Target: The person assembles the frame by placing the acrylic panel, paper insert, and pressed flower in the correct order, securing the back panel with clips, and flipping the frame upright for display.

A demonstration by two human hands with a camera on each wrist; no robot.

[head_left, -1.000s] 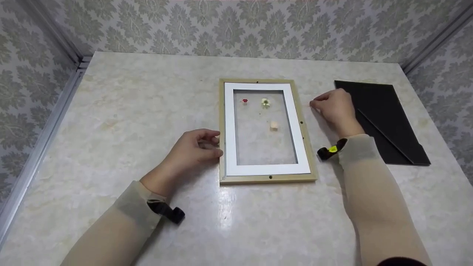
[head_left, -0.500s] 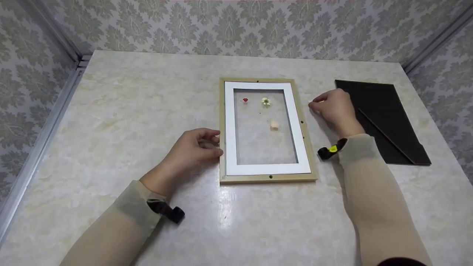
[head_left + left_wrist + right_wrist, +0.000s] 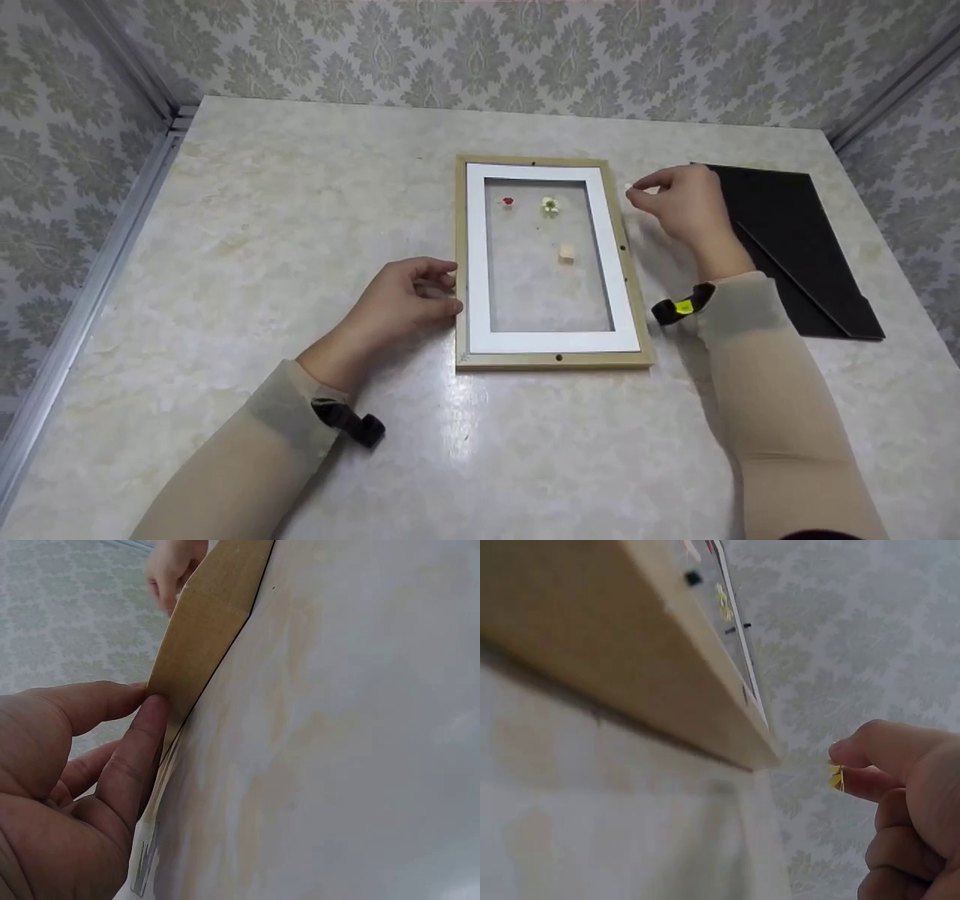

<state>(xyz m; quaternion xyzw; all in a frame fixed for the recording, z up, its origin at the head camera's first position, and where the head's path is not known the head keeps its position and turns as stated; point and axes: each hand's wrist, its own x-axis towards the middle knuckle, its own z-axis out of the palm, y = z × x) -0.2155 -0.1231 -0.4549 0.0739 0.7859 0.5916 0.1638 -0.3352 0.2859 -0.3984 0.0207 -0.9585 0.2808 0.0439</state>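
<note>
A light wooden picture frame (image 3: 559,364) with a white mat (image 3: 475,300) lies flat on the table. Inside its opening are a small red dried flower (image 3: 508,202), a pale green-white flower (image 3: 550,205) and a pale peach petal-like piece (image 3: 566,255). My left hand (image 3: 397,296) rests at the frame's left side, thumb and fingertips touching the wooden edge. Just beyond the upper right edge is my right hand (image 3: 686,202). Between thumb and forefinger it pinches a tiny yellowish dried flower (image 3: 835,777), mostly hidden by the fingertips.
A black backing board (image 3: 772,210) with a slanting flap on it lies on the right of the table, partly under the right forearm. The marbled table (image 3: 300,187) ends at a wall with patterned paper (image 3: 480,52) at the back.
My right hand has risen slightly away from the table, the small flower still pinched. The left hand keeps its place at the frame; the whole view has shifted a little.
</note>
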